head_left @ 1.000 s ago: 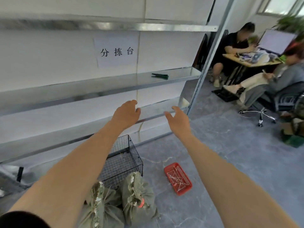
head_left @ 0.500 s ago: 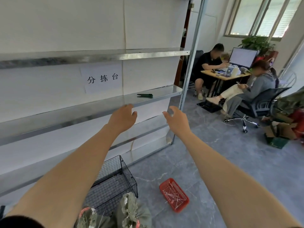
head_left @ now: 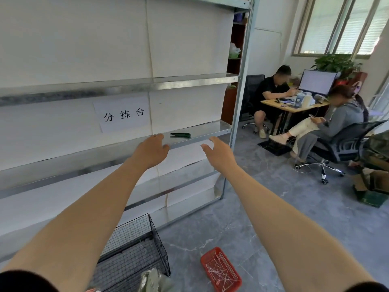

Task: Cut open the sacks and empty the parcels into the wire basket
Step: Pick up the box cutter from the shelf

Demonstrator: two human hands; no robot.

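Head-worn view, forward toward shelving (head_left: 189, 80)

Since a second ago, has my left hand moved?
Yes: the left hand has risen to the front edge of the shelf holding the green cutter.

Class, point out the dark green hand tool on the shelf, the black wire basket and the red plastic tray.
Dark green hand tool (head_left: 180, 135): head view, middle of its body.
Black wire basket (head_left: 160, 249): head view, right side wall.
Red plastic tray (head_left: 230, 264): head view, right rim.

The near edge cuts off the grey-green woven sack (head_left: 154, 280), and the left forearm (head_left: 84, 218) hides the left side of the black wire basket (head_left: 136, 247).
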